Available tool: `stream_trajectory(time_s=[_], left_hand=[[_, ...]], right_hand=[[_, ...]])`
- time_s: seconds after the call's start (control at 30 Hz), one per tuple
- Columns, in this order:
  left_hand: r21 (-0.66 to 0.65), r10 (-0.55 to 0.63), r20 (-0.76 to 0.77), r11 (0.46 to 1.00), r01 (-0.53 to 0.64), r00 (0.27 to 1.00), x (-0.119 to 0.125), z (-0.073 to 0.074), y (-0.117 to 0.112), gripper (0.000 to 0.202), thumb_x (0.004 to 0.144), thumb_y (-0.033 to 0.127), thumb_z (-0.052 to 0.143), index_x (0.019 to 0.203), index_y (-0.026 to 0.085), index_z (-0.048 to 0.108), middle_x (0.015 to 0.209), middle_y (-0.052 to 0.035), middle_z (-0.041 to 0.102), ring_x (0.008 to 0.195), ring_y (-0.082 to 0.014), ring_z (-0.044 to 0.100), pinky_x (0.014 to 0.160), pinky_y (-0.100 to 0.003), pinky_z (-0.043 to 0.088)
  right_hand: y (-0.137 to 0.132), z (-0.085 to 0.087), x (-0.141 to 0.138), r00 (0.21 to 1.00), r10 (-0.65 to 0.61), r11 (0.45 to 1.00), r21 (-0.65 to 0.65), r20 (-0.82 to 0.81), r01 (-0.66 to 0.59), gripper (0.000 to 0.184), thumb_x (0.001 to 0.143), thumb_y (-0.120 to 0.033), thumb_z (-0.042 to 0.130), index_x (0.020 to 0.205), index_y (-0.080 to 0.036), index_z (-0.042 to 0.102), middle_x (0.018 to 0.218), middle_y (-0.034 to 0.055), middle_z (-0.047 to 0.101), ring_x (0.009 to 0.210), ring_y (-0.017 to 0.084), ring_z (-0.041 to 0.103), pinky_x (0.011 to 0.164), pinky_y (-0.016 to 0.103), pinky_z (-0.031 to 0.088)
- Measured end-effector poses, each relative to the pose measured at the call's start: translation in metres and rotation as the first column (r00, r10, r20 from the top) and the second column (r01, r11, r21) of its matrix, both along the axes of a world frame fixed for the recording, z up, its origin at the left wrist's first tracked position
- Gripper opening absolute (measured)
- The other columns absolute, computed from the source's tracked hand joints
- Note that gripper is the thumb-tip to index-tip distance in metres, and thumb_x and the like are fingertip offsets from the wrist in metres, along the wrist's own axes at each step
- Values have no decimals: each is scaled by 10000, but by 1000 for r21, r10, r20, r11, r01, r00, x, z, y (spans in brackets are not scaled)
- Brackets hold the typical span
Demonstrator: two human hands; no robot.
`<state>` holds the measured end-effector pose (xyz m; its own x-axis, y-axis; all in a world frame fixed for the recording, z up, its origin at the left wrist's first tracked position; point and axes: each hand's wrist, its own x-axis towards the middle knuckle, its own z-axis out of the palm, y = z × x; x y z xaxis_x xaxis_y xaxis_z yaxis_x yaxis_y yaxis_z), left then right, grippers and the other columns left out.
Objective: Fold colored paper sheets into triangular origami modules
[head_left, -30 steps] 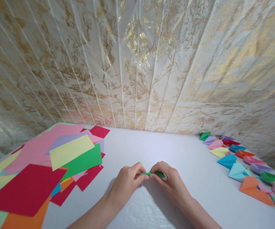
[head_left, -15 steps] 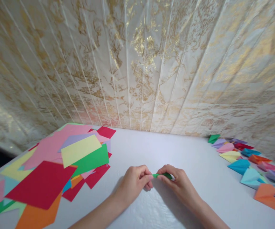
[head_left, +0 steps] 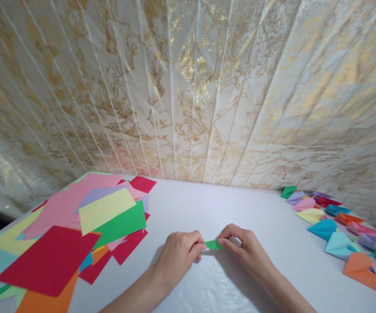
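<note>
A small folded piece of green paper (head_left: 212, 244) is stretched between my two hands, just above the white table (head_left: 204, 208). My left hand (head_left: 181, 252) pinches its left end between thumb and fingers. At the other end, my right hand (head_left: 241, 243) grips it with thumb and forefinger. The fingertips cover both ends of the paper, so its full shape is hidden.
On the left lies a spread of loose coloured sheets, with a red sheet (head_left: 49, 261), a pale yellow one (head_left: 106, 211) and a green one (head_left: 122, 224) on top. Folded paper pieces, among them an orange one (head_left: 367, 274), line the right side. A gold-patterned curtain (head_left: 191, 108) hangs behind.
My hands have drawn slightly apart, and more of the green paper shows between them. My right fingers now hold it nearer its right end. The view has shifted slightly.
</note>
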<state>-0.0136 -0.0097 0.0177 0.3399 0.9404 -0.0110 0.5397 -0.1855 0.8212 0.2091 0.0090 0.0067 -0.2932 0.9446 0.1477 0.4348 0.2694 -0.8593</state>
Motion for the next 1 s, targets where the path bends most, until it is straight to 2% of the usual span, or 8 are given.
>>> stream_trajectory(time_s=[0.1,0.17,0.3,0.47,0.6,0.7,0.83,1.0], left_hand=[[-20,61,28,998,-60,998,-3,2,4,233,896,283,505,717,214,638,596,27,674,525,-138,551,597,-241,369],[-41,69,65,997,-67,995,-2,1,6,237,902,297,488,733,210,628,598,21,678,535,-142,567,585,-236,379],[-92,12,147,996,1,989,4,-4,3,216,903,325,501,770,208,626,654,10,719,623,-156,648,622,-232,433],[-133,-68,214,986,98,974,7,-8,-1,186,889,322,537,804,199,649,729,-6,758,698,-170,701,695,-249,487],[-132,-121,251,979,158,960,5,-9,0,209,897,281,491,882,183,675,813,-34,773,770,-175,717,762,-269,511],[-147,-134,267,973,178,954,3,-10,2,216,883,255,470,896,173,669,810,-48,776,733,-174,715,746,-279,525],[-158,-92,284,977,141,954,3,-8,2,174,857,286,514,764,184,620,677,-38,747,612,-176,684,628,-266,510],[-151,49,383,988,10,922,16,-4,-8,243,896,384,485,789,192,589,692,-63,749,657,-185,690,679,-281,524]], right_hand=[[10,3,15,991,-128,991,37,-48,130,265,871,-423,617,738,-202,676,735,34,668,739,222,608,730,326,455],[11,4,13,981,-169,983,49,-93,174,294,883,-472,583,788,-205,660,786,42,669,779,228,612,762,337,470],[-2,1,-13,972,-79,996,-52,-222,69,327,759,-447,716,968,-200,677,869,46,702,808,231,643,739,325,503],[-11,-2,-28,984,-39,965,-263,-173,-8,245,723,-406,714,677,-169,676,577,-15,605,576,150,509,575,260,377],[-8,-3,-20,993,-38,967,-256,-114,8,259,730,-419,691,680,-165,686,588,-8,600,582,154,487,581,263,353],[-5,-8,-15,995,-31,972,-237,-90,9,283,748,-446,687,694,-168,693,601,-6,593,597,160,478,587,267,348],[-2,-16,-11,985,-49,971,-238,-168,8,331,758,-500,714,677,-181,684,586,-15,554,583,157,462,581,271,348],[-9,-14,-22,898,-174,962,-264,-403,68,448,705,-635,753,743,-193,694,682,21,607,682,206,545,654,309,438]])
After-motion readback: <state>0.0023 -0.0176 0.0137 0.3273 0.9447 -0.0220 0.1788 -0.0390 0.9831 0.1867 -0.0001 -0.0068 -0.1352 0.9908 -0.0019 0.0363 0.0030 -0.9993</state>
